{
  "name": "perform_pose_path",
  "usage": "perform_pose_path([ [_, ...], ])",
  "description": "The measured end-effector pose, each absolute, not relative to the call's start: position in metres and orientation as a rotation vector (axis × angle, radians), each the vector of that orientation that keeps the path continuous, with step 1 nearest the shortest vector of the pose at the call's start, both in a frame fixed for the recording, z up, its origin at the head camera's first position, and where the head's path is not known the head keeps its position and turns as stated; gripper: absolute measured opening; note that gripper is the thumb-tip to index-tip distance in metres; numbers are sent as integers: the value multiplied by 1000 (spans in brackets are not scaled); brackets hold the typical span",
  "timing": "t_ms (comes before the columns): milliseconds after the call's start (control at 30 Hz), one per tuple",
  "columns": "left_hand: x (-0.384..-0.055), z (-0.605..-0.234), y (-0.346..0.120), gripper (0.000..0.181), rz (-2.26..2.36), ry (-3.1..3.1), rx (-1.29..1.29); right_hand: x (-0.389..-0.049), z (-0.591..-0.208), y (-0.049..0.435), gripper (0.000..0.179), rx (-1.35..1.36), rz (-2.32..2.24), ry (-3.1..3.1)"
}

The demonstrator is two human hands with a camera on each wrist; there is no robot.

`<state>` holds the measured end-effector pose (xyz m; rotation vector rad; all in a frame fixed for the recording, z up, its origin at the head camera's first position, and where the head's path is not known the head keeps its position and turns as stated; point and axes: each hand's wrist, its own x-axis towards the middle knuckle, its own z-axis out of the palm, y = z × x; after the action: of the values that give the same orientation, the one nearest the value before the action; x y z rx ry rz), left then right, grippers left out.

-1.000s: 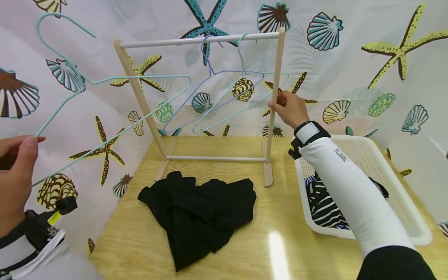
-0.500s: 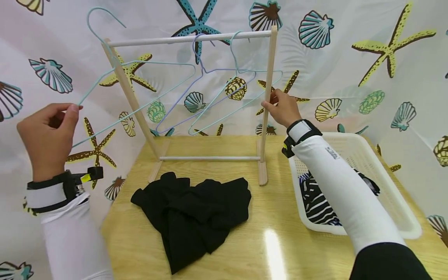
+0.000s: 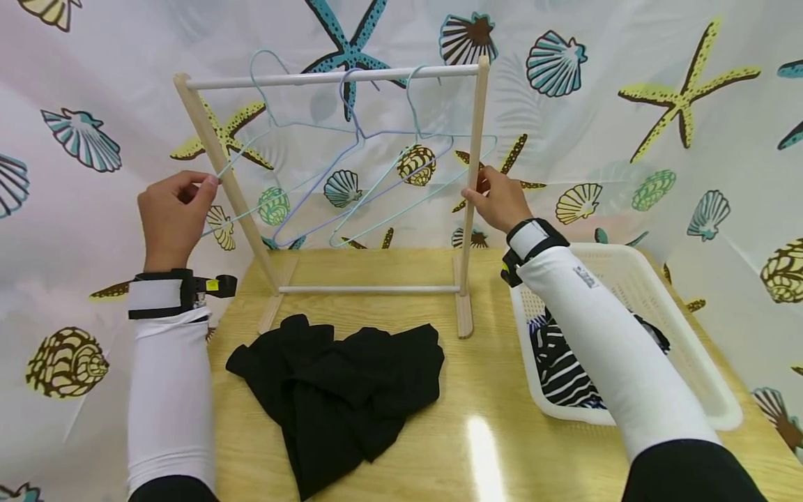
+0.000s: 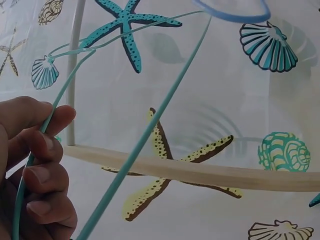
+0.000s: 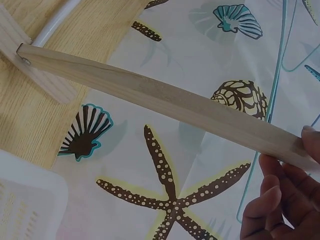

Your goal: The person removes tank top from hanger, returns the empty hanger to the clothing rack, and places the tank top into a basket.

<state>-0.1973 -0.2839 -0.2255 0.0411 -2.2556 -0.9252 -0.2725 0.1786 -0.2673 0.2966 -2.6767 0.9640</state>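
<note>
My left hand (image 3: 176, 209) pinches one sloping side of a teal wire hanger (image 4: 141, 140) between thumb and fingers, at the left end of the wooden rack. The hanger's hook (image 3: 253, 66) overlaps the rack's white top rod (image 3: 301, 79) in the head view. My right hand (image 3: 502, 199) grips the rack's right wooden post (image 3: 477, 132), thumb on one side and fingers on the other. A purple-blue hanger (image 3: 353, 115) and a second teal hanger (image 3: 413, 104) hang from the rod. Crumpled black cloth (image 3: 351, 390) lies in front of the rack.
A white plastic basket (image 3: 709, 376) stands on the wooden table (image 3: 426, 460) at the right, partly hidden under my right arm. Inside it lie black-and-white striped clothes (image 3: 567, 369). A curtain with starfish and shells (image 3: 577, 202) hangs behind the rack.
My left hand has carried the teal hanger from the far left to the right, bringing its hook down to the rod. My right hand has kept its grip on the post.
</note>
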Motion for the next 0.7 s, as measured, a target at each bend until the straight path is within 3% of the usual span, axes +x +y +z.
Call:
perform_pose_path([
  [367, -206, -245, -269, 30, -975, -2251, -106, -271, -266, 178, 31, 306, 978, -2688],
  [700, -208, -251, -268, 34, -943, -2326, -138, -268, -268, 182, 33, 308, 998, -2695],
])
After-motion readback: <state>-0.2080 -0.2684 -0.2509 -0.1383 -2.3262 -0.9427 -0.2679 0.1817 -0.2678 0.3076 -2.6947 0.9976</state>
